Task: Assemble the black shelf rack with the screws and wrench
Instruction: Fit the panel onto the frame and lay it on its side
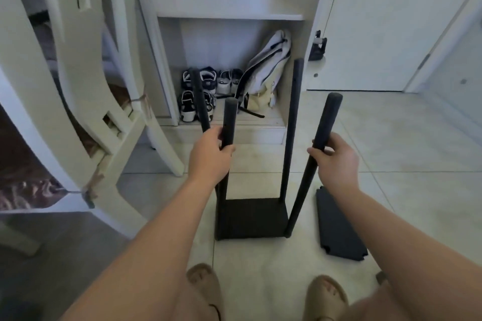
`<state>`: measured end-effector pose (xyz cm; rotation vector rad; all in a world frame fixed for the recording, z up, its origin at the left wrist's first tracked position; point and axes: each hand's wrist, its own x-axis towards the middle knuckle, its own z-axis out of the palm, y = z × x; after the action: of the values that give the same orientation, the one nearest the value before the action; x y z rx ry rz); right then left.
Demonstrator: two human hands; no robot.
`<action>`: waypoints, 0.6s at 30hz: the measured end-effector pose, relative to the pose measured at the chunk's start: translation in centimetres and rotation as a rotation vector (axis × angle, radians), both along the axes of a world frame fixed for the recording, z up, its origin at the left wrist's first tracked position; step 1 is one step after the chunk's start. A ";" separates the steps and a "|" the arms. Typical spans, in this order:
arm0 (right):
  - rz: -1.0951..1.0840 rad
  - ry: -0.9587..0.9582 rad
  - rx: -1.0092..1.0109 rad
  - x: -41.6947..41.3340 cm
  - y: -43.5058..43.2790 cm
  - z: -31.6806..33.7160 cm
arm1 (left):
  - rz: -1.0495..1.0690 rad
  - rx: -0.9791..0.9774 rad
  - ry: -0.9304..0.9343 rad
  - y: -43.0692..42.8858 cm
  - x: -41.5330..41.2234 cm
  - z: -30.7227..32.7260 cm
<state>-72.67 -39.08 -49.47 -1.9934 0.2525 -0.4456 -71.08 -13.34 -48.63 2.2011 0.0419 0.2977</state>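
Indoors: pale tile floor (391,190), white cupboard (229,17) w/ sneakers (208,81), bag (268,60). L hand (208,154) grips rack post (230,117), R hand (336,161) another.

We stretch both bare forearms forward and down, apart from each other. Our left hand (210,155) wraps its fingers round an upright matt black round post (230,122), thumb across its front. Our right hand (337,157), at about the same height, grips a leaning matt black round post (327,120), fingers curled round it.

Matte black shelf rack (250,216) with four black poles; a loose black panel (339,227) to its right; pale grey tiled floor (391,164); tan slippers (206,286); navy-and-white sandals (198,91); a white backpack (266,65).
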 end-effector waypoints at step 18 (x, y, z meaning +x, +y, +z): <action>-0.043 0.013 0.058 2.9 -1.2 -4.0 | 0.007 -0.097 0.002 -0.5 2.3 -2.0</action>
<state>-69.78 -40.26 -53.45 -1.9374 0.3141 -0.4480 -68.76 -13.82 -50.64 2.1058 0.0632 0.2918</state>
